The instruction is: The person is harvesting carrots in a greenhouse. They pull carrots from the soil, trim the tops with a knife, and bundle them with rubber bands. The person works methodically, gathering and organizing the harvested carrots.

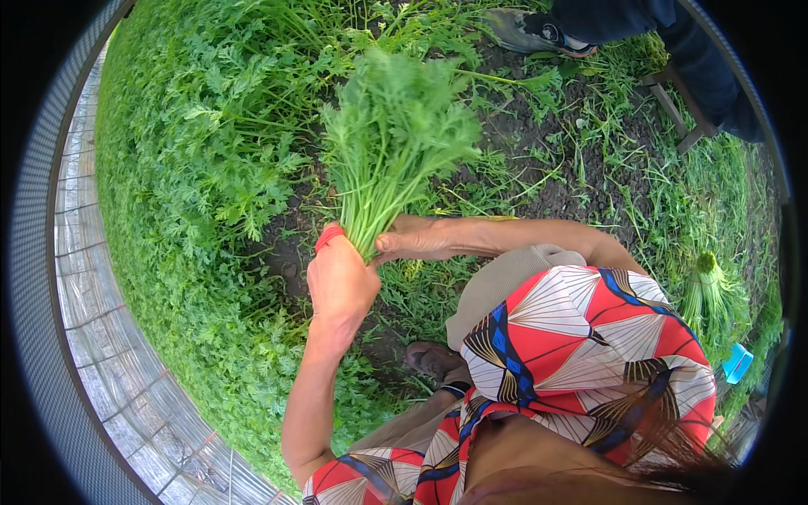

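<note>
A bunch of feathery leafy greens (pixel 404 120), probably garland chrysanthemum, is held between my two hands with its leaves pointing away from me. My left hand (pixel 343 278) closes around the lower stems on the left. A red band or wrap (pixel 329 237) circles one of its digits. From the right, my right hand (pixel 413 238) grips the same stems, its thumb lying against them and its fingers partly hidden behind. The leaf tops look blurred.
Dense uncut greens (pixel 208 158) grow on the left, beside plastic sheeting (pixel 107 315). Dark soil (pixel 562 183) with scattered cuttings lies ahead. Another person's shoe (pixel 524 31) and a low stool (pixel 685 113) are at upper right. A stacked bunch (pixel 707 284) and a blue object (pixel 737 363) are at right.
</note>
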Demonstrator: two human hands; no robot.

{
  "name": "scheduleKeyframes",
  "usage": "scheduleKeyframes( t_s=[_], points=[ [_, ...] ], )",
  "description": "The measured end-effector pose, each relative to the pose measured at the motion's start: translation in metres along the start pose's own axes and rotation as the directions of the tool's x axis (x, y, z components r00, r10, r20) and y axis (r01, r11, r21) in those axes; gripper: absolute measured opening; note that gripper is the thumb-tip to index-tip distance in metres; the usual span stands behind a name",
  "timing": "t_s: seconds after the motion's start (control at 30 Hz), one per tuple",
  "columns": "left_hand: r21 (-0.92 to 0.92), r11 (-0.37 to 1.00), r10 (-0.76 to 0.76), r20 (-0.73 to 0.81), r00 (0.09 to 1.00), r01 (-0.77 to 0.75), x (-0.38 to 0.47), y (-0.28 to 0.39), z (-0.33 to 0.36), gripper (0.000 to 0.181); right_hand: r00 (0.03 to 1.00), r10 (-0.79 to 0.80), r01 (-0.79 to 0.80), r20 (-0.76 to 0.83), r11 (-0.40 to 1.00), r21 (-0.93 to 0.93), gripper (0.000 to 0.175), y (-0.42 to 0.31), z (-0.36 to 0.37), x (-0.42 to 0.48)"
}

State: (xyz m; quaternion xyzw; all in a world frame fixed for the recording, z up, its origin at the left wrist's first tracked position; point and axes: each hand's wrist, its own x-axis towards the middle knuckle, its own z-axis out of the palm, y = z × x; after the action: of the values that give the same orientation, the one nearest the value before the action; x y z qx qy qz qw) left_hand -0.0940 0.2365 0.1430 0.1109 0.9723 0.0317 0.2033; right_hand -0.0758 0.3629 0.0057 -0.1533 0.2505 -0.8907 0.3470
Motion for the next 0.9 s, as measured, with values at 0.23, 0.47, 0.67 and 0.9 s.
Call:
scheduleKeyframes(
  t_s=[0.23,0.47,0.67,0.9],
  points=[
    [0.074,0.994,0.099,-0.284,0.954,-0.081,-0.001,0.018,0.049,0.057,0.995,0.011,-0.01,-0.097,1.0,0.019,0.098,0.003,-0.014,-0.015],
    [0.358,0.923,0.287,-0.39,0.875,-0.143,0.024,0.01,0.039,0.038,0.961,0.071,-0.131,-0.267,0.967,-0.216,0.094,-0.026,0.001,-0.024],
    [0.756,0.649,0.429,-0.274,0.86,-0.083,0.036,-0.009,0.002,0.022,0.806,-0.585,-0.114,-0.092,0.0,-0.993,0.024,-0.083,0.026,-0.04],
    [0.826,0.557,0.437,-0.207,0.875,-0.082,0.023,-0.018,-0.007,0.022,0.809,-0.543,-0.278,-0.222,-0.021,-0.96,0.021,-0.124,-0.002,-0.038]
  ],
)
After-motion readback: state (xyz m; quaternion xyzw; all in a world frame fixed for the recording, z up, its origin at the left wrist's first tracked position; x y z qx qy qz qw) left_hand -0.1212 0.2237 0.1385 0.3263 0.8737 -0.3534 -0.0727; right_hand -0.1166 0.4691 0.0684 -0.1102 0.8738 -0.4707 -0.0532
